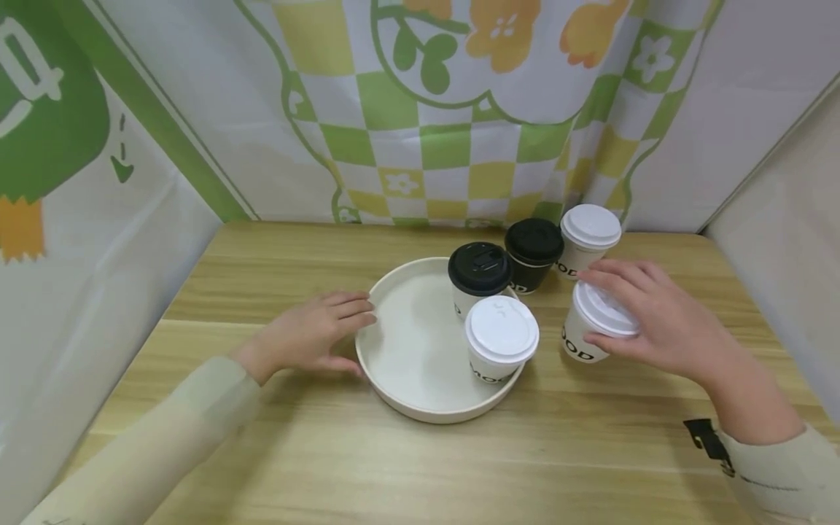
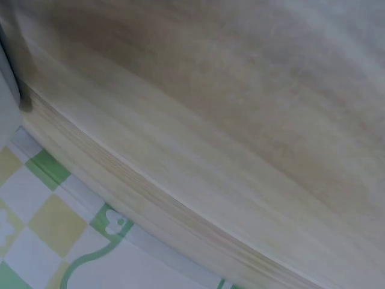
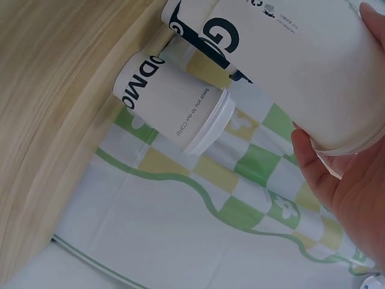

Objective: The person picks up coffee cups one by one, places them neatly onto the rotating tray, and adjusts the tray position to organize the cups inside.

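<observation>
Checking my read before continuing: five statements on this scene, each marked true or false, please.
1. The left hand is at the edge of the tray. True.
2. The held cup, in the right hand, has a black lid. False: its lid is white.
3. The tray holds one black-lidded cup and one white-lidded cup. True.
4. The rear cup stands in the tray. False: it stands on the table.
5. Only four cups show. False: five, counting the dark cup behind.
</observation>
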Available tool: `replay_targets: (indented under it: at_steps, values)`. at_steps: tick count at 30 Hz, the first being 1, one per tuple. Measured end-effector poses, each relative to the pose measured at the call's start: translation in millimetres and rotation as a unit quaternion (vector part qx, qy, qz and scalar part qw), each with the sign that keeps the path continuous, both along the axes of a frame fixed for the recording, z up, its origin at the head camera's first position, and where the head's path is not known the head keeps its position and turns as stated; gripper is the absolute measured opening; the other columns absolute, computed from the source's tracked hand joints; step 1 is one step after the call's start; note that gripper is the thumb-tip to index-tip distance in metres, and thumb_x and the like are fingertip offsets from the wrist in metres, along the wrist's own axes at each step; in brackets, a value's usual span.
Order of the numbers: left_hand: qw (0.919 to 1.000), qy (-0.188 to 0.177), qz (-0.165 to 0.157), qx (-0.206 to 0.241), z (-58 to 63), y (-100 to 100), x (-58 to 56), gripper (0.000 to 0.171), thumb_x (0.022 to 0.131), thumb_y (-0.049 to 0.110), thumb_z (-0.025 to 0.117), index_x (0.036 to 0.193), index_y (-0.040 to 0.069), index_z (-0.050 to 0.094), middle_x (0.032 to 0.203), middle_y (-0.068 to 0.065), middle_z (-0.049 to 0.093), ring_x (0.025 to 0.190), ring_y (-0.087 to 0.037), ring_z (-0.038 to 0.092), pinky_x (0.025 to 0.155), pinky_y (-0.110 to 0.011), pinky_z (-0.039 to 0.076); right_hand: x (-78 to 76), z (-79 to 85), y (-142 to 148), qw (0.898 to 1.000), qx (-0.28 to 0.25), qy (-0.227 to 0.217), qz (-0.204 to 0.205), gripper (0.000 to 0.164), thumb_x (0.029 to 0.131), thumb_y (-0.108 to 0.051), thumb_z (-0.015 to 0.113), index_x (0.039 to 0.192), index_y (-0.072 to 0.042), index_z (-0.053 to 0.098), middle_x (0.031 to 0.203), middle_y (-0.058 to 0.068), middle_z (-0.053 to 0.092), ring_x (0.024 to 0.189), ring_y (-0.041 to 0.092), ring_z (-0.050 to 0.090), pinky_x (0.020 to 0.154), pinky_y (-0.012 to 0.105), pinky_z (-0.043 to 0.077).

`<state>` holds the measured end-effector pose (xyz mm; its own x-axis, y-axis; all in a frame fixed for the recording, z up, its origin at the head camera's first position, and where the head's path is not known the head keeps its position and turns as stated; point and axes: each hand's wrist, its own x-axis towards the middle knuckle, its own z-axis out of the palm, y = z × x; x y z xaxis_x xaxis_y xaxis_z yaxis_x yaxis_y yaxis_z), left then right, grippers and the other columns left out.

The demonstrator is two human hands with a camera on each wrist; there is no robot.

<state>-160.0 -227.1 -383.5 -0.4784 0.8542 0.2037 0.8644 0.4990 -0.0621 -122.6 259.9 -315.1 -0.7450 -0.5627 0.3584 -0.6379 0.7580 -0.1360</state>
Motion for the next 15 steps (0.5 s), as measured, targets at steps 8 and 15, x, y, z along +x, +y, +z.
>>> replay_targets:
  at_steps: [8,15]
  values:
    - [0.9998,-0.001,-0.008,-0.016,1.7,0.8,-3.3,0.079,0.073,0.066,0.074,0.116,0.0,0.068,0.13,-0.021,0.064,0.127,-0.036,0.058,0.107,-0.047,0.05,-0.1,-5.0,3.0,1.0,-0.008,0.003,0.003,0.077,0.068,-0.032,0.089,0.137,-0.019,0.056,0.135,0.008,0.057,0.117,0.032,0.05,0.083,0.053,0.053]
    - [0.9998,-0.006,0.007,-0.018,1.0,3.1,2.0,0.077,0.076,0.067,0.071,0.115,0.0,0.068,0.129,-0.02,0.065,0.126,-0.035,0.058,0.104,-0.047,0.052,1.5,-6.5,4.2,1.0,-0.009,0.001,-0.006,0.076,0.068,-0.033,0.088,0.136,-0.019,0.056,0.136,0.008,0.057,0.117,0.033,0.05,0.081,0.054,0.053]
